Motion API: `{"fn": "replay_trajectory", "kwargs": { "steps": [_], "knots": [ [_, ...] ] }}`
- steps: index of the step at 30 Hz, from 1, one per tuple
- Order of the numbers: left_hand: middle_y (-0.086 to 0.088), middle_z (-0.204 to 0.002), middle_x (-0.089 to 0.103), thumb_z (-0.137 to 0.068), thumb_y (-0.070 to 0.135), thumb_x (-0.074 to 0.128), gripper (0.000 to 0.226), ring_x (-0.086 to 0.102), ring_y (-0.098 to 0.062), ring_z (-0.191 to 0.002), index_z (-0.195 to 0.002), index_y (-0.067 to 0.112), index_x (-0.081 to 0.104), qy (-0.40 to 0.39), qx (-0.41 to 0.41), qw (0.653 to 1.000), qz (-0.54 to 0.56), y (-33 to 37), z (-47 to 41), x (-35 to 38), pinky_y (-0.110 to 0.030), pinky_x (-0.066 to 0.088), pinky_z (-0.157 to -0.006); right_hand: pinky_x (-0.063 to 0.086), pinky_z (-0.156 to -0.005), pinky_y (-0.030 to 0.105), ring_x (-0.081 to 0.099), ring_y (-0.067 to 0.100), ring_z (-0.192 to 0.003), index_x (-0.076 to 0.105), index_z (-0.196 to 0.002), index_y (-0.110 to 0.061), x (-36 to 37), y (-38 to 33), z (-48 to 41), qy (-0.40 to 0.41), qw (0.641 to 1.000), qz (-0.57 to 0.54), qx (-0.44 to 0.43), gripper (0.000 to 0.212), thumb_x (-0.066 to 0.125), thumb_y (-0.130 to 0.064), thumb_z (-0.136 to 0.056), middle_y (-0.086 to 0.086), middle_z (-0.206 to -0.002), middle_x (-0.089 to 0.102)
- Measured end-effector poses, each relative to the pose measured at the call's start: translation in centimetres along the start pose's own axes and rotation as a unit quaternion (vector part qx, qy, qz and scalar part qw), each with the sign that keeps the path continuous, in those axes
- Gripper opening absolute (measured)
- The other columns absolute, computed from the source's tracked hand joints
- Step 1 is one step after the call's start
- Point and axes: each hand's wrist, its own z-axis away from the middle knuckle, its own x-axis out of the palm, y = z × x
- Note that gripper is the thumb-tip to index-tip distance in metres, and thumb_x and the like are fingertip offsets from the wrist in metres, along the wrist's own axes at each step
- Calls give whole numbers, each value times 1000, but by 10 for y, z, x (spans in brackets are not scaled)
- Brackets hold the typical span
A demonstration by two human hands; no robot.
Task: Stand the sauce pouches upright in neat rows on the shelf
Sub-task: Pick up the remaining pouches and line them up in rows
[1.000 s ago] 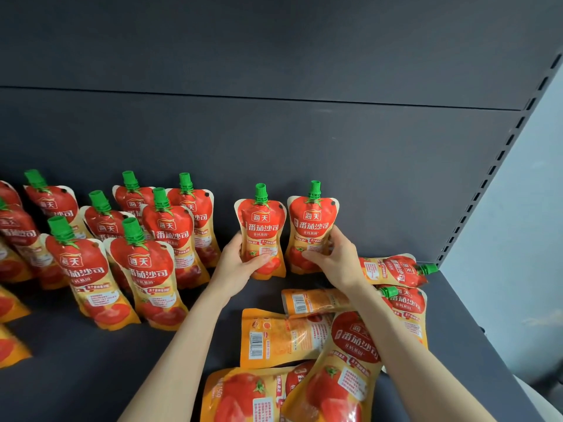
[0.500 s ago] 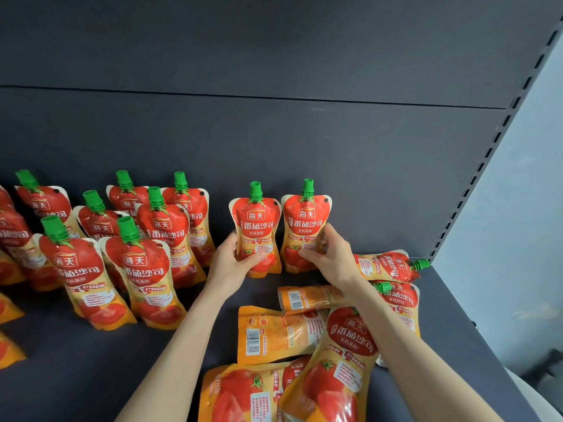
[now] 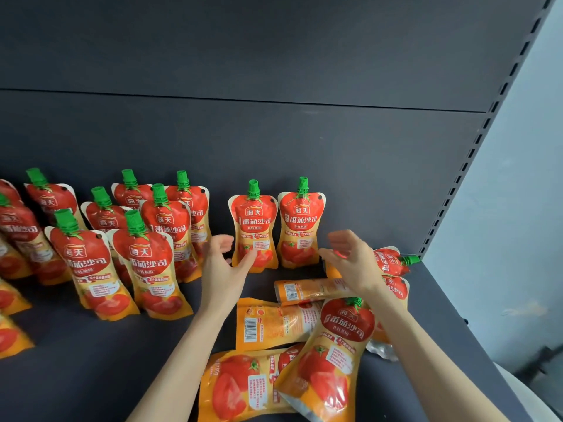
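Your left hand (image 3: 225,266) is open with loose fingers, just beside the lower edge of the left upright pouch (image 3: 254,226). The thumb (image 3: 243,264) lies in front of it, and I cannot tell if it touches. Your right hand (image 3: 350,258) is open too, fingers softly curved, holding nothing, just beside the right upright pouch (image 3: 300,223). These two pouches stand side by side near the back panel (image 3: 274,141), with their green caps (image 3: 253,187) up and closed. On the shelf (image 3: 91,367), to the left, a group of standing pouches (image 3: 149,263) makes rows. Under your right arm a pile of lying pouches (image 3: 274,324) rests flat, some overlapping. All pouches are sealed, so the sauce inside is not visible.
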Motion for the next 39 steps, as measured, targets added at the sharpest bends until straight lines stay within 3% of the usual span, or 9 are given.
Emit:
{"fn": "replay_trajectory", "kwargs": {
  "steps": [2,6,9,11,16,21,26,31,39],
  "knots": [
    [8,-96,57,-79,25,72,31,55,-4,-88,-101,13,54,-16,22,1000,-1,6,10,-1,-9,41,-69,43,-78,23,60,18,-103,59,-115,-9,-12,10,7,22,999,37,3,32,65,-22,-86,6,-116,64],
    [7,-87,63,-82,28,69,17,59,-3,-82,-91,16,61,-172,46,984,-23,24,17,5,-8,44,-66,44,-82,31,56,27,-106,60,-116,-7,-35,28,9,36,994,98,42,34,63,-26,-87,11,-115,62],
    [6,-100,63,-83,36,66,26,59,-5,-93,-101,18,61,-309,71,944,-88,35,23,24,-11,46,-76,37,-95,43,49,34,-115,60,-115,-10,-45,45,5,13,978,195,69,42,59,-42,-87,12,-118,59],
    [7,-115,59,-83,46,62,40,55,-8,-106,-113,20,58,-375,96,908,-161,38,26,40,-24,47,-88,20,-109,46,29,32,-135,52,-128,-21,-50,56,4,-22,963,248,102,53,52,-54,-87,8,-141,43],
    [3,-135,52,-86,61,46,59,49,-17,-123,-130,22,48,-412,84,869,-260,43,25,60,-40,38,-102,1,-114,51,-8,30,-145,49,-128,-41,-59,69,5,-39,960,238,142,47,45,-62,-87,11,-158,6],
    [2,-133,52,-86,60,47,58,48,-18,-121,-129,22,49,-434,84,847,-295,44,19,65,-42,38,-101,25,-105,45,18,35,-132,60,-114,-34,-63,73,-4,-13,975,162,155,41,63,-55,-79,15,-132,43],
    [0,-128,56,-78,58,62,66,52,-16,-118,-129,19,47,-453,51,851,-260,46,11,67,-42,37,-104,35,-100,41,30,32,-122,52,-122,-20,-67,70,-9,23,978,95,184,69,81,-45,-65,14,-119,43],
    [-2,-122,56,-71,48,75,76,55,-13,-108,-134,16,45,-471,13,861,-194,42,6,69,-32,48,-95,54,-84,43,57,29,-101,57,-111,-19,-78,69,-10,68,988,38,137,63,87,-32,-56,10,-110,55],
    [7,-111,59,-69,42,78,60,56,-5,-102,-122,22,58,-507,43,845,-161,45,-2,63,-20,47,-86,51,-78,32,49,18,-99,51,-122,-16,-100,42,-20,165,986,-18,31,65,82,-9,-66,7,-116,46]
  ]
}}
